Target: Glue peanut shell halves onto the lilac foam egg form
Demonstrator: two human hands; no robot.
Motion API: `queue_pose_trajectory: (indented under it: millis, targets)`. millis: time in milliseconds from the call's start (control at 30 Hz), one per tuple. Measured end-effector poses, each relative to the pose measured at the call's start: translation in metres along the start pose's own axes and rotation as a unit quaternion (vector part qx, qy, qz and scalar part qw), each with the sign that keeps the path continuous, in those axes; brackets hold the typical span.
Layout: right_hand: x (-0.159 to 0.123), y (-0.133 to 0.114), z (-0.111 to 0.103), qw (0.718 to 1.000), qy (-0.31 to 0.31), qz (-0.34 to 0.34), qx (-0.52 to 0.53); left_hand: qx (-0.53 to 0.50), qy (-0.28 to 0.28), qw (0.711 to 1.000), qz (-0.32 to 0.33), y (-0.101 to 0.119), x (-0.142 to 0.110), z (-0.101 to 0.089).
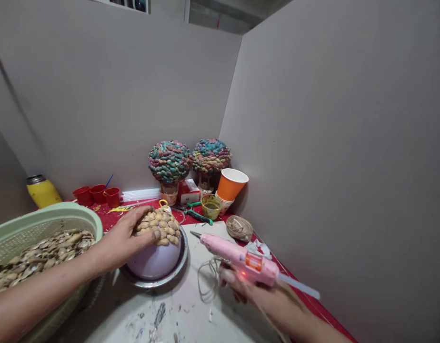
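A smooth light purple ball (154, 263), probably a balloon, sits in a round metal bowl (185, 252) in front of me. Peanut shells (166, 227) cover its upper part. My left hand (132, 233) grips the shell-covered top, its thumb on the near side and its fingers over the far side. In my right hand (241, 286) is a pink hot glue gun (234, 252), with an orange window, a lit red light and a glue stick (300, 287) out of its back. The gun's nozzle points left towards the ball, apart from it.
A green basket (95, 221) of shells stands left. Behind are red cups (112, 196), a yellow bottle (45, 191), two painted shell-covered trees (170, 162), an orange paper cup (231, 186), green-handled pliers (198, 217) and a twine coil (239, 227). Grey panels (313, 143) enclose the table.
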State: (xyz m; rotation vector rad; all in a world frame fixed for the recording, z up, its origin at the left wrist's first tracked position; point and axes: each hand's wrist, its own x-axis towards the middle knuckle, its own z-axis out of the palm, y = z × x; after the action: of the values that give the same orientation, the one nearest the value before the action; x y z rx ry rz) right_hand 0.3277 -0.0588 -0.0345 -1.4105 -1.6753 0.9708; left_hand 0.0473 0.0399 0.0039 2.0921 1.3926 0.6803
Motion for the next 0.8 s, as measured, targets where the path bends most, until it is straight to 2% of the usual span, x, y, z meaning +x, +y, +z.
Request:
queue_pose_trajectory:
  millis: [133, 233, 800]
  targets:
    - [0.007, -0.02, 0.013, 0.996, -0.047, -0.073, 0.013, -0.003, 0.007, 1.0, 0.009, -0.002, 0.0, 0.001]
    - [0.015, -0.02, 0.019, 0.99, -0.068, -0.12, 0.014, -0.005, 0.009, 1.0, 0.013, 0.0, 0.0, 0.001]
    - [0.03, -0.01, 0.031, 0.99, -0.063, -0.128, 0.014, -0.004, 0.007, 1.0, 0.004, 0.005, -0.001, 0.0]
